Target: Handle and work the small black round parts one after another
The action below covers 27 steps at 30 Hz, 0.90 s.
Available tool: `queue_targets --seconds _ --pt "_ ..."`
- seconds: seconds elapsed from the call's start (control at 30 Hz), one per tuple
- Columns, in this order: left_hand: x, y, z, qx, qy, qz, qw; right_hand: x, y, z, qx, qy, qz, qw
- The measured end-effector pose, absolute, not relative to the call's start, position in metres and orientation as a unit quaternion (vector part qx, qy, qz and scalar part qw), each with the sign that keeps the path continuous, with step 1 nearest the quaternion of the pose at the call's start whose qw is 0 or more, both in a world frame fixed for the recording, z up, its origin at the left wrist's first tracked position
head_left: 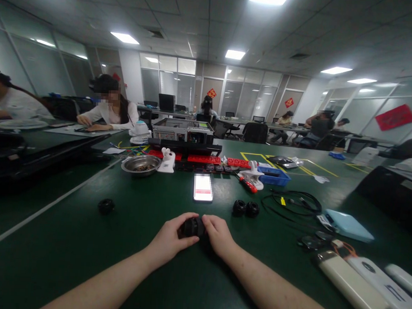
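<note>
Both of my hands are around a small black, round, wheel-like part point(192, 227) just above or on the green tabletop. My left hand point(170, 235) wraps it from the left, thumb in front and fingers behind. From the right, my right hand point(219, 232) presses its curled fingers against the part's edge. Two similar black round parts point(239, 207) sit side by side to the right. Another black round part point(106, 206) lies alone at the left. A phone with a lit screen point(203, 193) is just beyond my hands.
A metal bowl point(126, 170) and a white stand point(167, 162) are behind left. A red screwdriver point(249, 184) and blue tray point(280, 179) lie behind right. Coiled black cable point(292, 217), a light blue case point(349, 225) and a cream power bank point(352, 286) line the right. A co-worker point(109, 107) sits left.
</note>
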State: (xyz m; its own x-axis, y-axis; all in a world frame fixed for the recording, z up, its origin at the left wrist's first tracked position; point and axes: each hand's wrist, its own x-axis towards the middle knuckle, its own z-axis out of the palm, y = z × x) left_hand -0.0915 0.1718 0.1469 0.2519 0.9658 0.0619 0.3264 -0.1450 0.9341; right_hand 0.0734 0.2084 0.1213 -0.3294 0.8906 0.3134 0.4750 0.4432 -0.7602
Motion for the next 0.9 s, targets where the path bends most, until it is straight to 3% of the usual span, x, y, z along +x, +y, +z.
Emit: queue_targets --seconds 0.37,0.53,0.9 --pt "-0.091 0.184 0.146 0.536 0.501 0.409 0.543 0.072 0.198 0.125 -0.396 -0.782 0.259 0.406" --pt "-0.088 0.181 0.147 0.542 0.508 0.426 0.516 0.073 0.202 0.124 -0.407 -0.733 0.303 0.453" --pt "-0.094 0.171 0.152 0.676 0.493 0.382 0.392 0.075 0.209 0.124 -0.405 -0.729 0.377 0.403"
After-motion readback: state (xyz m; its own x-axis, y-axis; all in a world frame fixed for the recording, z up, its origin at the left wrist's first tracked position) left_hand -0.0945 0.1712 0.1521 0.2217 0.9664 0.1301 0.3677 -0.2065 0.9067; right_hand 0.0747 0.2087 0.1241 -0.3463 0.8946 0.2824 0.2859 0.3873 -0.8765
